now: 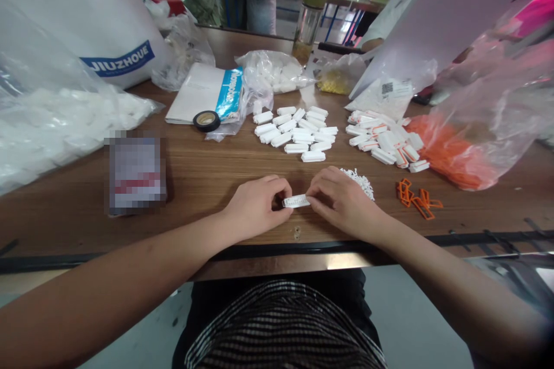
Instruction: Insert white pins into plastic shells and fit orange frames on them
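Observation:
Between my two hands, just above the table's front part, is a small white plastic connector housing (296,202) with a row of slots on its face. My left hand (264,204) pinches its left end between thumb and fingers. At the right end, the thumb and fingertips of my right hand (340,202) close on it; whether they also hold a smaller part is hidden. A heap of tiny white pieces (361,183) lies right behind my right hand. Beyond my hands, several similar white housings (298,132) are spread on the brown table (208,170).
Housings with orange frames (385,138) lie at the right, near loose orange frames (418,199) and a bag of orange parts (463,150). Black tape (206,121) rests on a notebook (199,92). A large bag of white parts (56,127) fills the left. A bottle (307,29) stands behind.

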Tool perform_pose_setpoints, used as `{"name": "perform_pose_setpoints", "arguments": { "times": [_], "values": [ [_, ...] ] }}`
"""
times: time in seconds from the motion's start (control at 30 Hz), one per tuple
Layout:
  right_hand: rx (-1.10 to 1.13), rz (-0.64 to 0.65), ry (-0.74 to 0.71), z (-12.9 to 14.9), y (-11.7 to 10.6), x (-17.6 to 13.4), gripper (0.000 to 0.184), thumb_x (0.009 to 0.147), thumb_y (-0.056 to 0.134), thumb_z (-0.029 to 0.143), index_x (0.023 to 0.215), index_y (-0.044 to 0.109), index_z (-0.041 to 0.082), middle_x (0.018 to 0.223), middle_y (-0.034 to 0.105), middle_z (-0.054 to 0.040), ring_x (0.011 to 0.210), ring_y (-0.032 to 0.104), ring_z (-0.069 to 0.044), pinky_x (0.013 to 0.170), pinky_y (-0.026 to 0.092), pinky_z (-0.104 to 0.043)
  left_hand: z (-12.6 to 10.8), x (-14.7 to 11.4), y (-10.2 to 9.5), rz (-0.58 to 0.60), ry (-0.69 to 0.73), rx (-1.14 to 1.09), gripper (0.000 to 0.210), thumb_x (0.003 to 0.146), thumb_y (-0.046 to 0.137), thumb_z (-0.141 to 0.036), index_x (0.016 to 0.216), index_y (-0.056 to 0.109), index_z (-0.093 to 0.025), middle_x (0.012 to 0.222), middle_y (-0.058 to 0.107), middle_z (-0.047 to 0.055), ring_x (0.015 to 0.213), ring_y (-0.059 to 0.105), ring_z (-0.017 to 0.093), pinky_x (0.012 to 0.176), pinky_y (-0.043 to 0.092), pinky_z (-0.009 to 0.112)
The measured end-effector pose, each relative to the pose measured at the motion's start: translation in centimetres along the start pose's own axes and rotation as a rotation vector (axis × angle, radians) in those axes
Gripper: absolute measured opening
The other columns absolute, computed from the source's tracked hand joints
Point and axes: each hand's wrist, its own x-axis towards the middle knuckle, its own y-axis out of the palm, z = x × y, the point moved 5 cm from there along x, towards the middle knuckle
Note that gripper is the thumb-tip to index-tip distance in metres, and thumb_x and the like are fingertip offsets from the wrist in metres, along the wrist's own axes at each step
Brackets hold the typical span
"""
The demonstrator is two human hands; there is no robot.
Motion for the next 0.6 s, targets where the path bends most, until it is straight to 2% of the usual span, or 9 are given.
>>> {"name": "perform_pose_setpoints", "arguments": {
  "times": [0.17,0.37,0.6],
  "values": [
    [-0.116,0.055,-0.076,0.8,-0.2,0.3,0.021,0.094,0.049,0.021,0.081,0.065,0.018,0.087,0.064,-0.0065,0.082,0.052,-0.02,0.078,0.039,-0.037,0.1,0.0,0.1,-0.001,-0.013,0.003,0.01,0.078,0.064,-0.026,0.087,0.062,-0.023,0.076,0.056,-0.004,0.063,0.049,0.011,0.063,0.037,0.028],
    [-0.133,-0.006,-0.076,0.5,-0.6,-0.7,0.02,0.095,0.05,0.025,0.09,0.07,0.022,0.091,0.069,-0.0047,0.085,0.054,-0.021,0.079,0.039,-0.038,0.1,0.1,0.1,0.004,-0.012,-0.002,0.01,0.077,0.064,-0.026,0.087,0.062,-0.023,0.076,0.056,-0.003,0.063,0.049,0.012,0.064,0.038,0.029],
    [-0.216,-0.008,-0.106,1.6,-0.1,-1.0,0.022,0.093,0.051,0.025,0.086,0.072,0.02,0.091,0.069,-0.0072,0.083,0.054,-0.022,0.077,0.041,-0.039,0.0,0.1,0.0,-0.002,-0.007,0.005,0.01,0.077,0.064,-0.026,0.087,0.062,-0.023,0.075,0.055,-0.003,0.063,0.049,0.012,0.063,0.038,0.028]
  ]
}}
